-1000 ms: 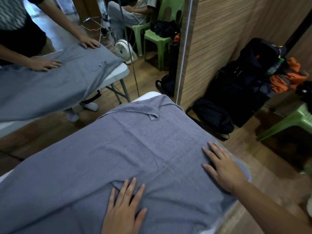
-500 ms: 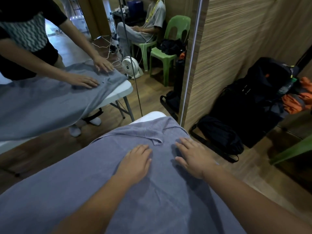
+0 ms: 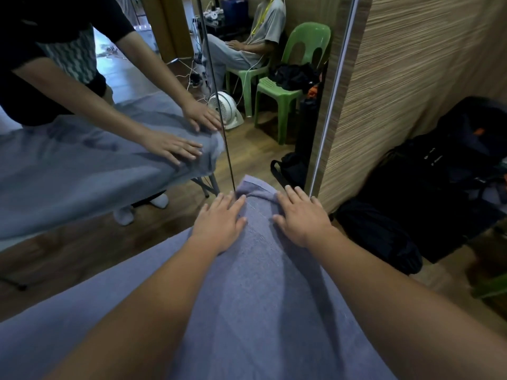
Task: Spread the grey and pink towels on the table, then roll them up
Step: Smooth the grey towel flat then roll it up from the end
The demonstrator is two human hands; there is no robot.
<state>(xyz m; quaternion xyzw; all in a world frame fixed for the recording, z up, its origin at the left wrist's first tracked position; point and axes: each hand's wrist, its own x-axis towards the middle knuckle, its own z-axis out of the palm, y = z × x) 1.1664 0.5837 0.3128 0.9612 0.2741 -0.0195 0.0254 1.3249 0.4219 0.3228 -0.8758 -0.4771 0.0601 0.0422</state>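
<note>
The grey towel lies spread over the table and hides its top. Both my arms reach out to the towel's far end, near the mirror. My left hand rests flat on the towel with fingers apart, palm down. My right hand lies flat beside it, fingers spread, just right of a small fold at the far edge. Neither hand grips the cloth. No pink towel is in view.
A large mirror stands right behind the table's far end and reflects me, the table, a seated person, green chairs and a small fan. Dark bags lie on the wooden floor to the right, by a striped wall panel.
Both hands have slid away from me along the towel, from the near and right side to its far end. The folded-over far corner now looks mostly flattened.
</note>
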